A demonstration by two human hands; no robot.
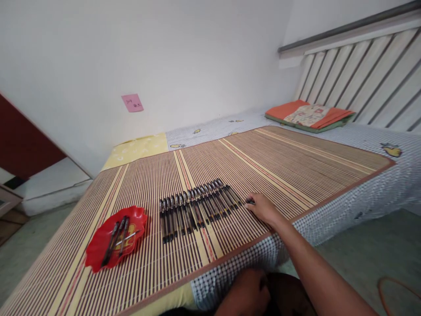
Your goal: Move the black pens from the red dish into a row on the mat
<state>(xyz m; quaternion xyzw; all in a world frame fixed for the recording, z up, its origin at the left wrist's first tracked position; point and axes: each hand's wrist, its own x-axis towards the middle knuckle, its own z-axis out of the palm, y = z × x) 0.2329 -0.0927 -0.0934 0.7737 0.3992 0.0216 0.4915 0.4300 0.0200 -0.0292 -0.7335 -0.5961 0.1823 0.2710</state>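
Observation:
A row of black pens [197, 206] lies side by side on the striped mat, caps toward the wall. At the right end of this row, my right hand [261, 207] pinches a dark pen [250, 202], of which only a short end shows between the fingers. My left hand [245, 292] rests low at the bottom edge, by my lap, with its fingers curled and in shadow; I see nothing in it. To the left of the row, a red scalloped tray [95, 245] holds several pens [115, 241], one with a pale barrel.
The striped bamboo mat [279, 171] covers a bed with a checked sheet [404, 166]. Folded orange-and-green cloth [309, 115] lies by the white slatted headboard [355, 79]. A pink note [132, 102] is stuck on the wall. The bed's front edge runs just below my right forearm.

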